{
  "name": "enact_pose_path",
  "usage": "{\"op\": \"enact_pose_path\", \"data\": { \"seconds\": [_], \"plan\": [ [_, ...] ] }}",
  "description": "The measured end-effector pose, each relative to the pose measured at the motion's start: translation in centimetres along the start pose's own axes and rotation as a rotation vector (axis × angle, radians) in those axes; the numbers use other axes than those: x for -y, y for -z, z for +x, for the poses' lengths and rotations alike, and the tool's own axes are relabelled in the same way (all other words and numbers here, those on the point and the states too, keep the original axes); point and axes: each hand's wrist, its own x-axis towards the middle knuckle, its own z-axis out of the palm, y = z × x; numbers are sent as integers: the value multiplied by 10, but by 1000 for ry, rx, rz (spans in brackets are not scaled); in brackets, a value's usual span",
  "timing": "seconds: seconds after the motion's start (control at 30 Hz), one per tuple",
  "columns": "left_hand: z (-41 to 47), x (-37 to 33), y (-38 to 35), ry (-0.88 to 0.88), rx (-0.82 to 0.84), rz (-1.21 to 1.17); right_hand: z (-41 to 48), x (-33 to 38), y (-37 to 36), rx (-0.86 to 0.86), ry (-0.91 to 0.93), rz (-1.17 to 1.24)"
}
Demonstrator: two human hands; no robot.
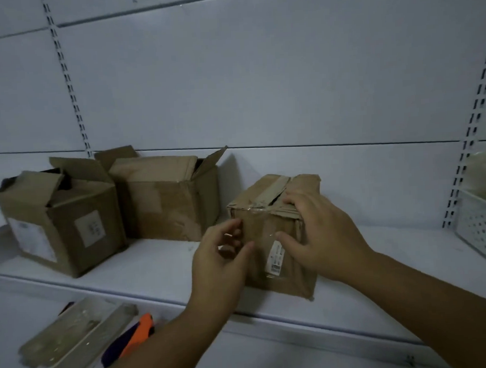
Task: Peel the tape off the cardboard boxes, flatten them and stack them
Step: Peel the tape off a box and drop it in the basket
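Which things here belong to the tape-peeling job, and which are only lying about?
Job: small taped brown cardboard box under both hands; clear tape on it; two open brown cardboard boxes on the left.

Lying about: clear plastic tray; orange and purple object; white perforated basket.

Taped box (pixel 270 238) upright on shelf; two opened boxes (pixel 60 218) (pixel 166 199) left.

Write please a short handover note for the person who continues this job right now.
Left hand: at the front left edge of the taped box, fingers curled, seemingly picking at clear tape.
Right hand: resting on that box, steadying it.
Two other boxes stand on the shelf to the left, flaps open.
Done: nothing flattened or stacked.
Left: peel tape, flatten all three, stack.
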Motion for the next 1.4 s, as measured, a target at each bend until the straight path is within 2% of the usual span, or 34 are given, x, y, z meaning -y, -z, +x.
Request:
{"op": "enact_pose_path", "data": {
  "seconds": [0.2, 0.3, 0.4, 0.57, 0.67, 0.83, 0.97, 1.13, 1.23, 1.4],
  "plan": [
    [2, -3, -3, 123, 68, -79, 7, 12, -6, -27, -30, -219],
    [13, -7, -5, 325, 38, -281, 8, 16, -5, -44, -52, -329],
    [29, -13, -8, 458, 47, -332, 9, 15, -4, -29, -70, -377],
    [55, -15, 11, 620, 249, -295, 11, 24, 4, 54, -82, -331],
    [68, -19, 22, 653, 399, -224, 12, 27, 9, 107, -64, -314],
    [80, -25, 30, 700, 550, -164, 15, 30, 13, 193, -52, -359],
    [80, -30, 28, 616, 518, -119, 17, 31, 14, 219, -79, -370],
    [74, -24, 24, 587, 451, -224, 17, 31, 14, 222, -103, -369],
    [74, -24, 27, 653, 505, -299, 17, 32, 13, 229, -101, -380],
    [87, -31, 42, 850, 721, -436, 17, 33, 12, 232, -89, -393]
  ]
}}
